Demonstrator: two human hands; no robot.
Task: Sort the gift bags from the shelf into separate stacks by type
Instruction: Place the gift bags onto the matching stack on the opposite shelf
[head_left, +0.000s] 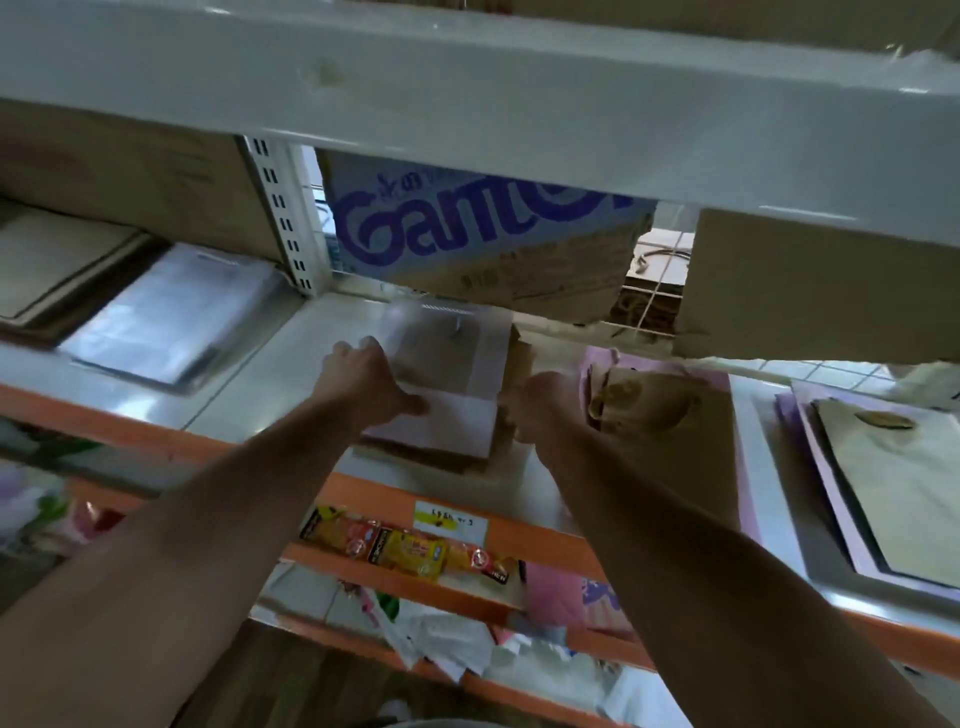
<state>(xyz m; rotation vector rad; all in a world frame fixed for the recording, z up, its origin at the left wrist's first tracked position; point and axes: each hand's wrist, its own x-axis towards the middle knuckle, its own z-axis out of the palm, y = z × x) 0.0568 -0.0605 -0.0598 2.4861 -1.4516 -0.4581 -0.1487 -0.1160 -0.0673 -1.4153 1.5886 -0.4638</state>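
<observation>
While both bare arms reach onto the white metal shelf (291, 358), the left grip (363, 384) clasps the left edge of a small stack of flat pale and brown paper gift bags (452, 410), with the thumb laid on the pale top sheet and the fingers curled over the edge. The right grip (537, 410) sits hard against the stack's right side. Blur and the back of the hand hide its fingers, so I cannot tell whether it is grasping or only touching.

The stack lies near the shelf's front lip. Just beside it, a brown paper bag with a rope handle (670, 415) rests on a flat pink bag (719, 382). A pile of lilac and beige flat bags (883, 467) lies farther right, and a pile of clear plastic bags (171, 322) lies well to the left. A cardboard box with blue lettering (467, 228) stands behind.

The step in hand looks like lifting this mixed stack out for sorting. To do it well, I judge that both hands should get their fingers under the lowest brown bag and squeeze the layers together so the slick top sheet does not slide off. The stack should then come straight toward the front edge and stay low, since the upper white shelf beam (467, 93) hangs close overhead. Keeping the right wrist clear of the handled bag would avoid dragging it along.
</observation>
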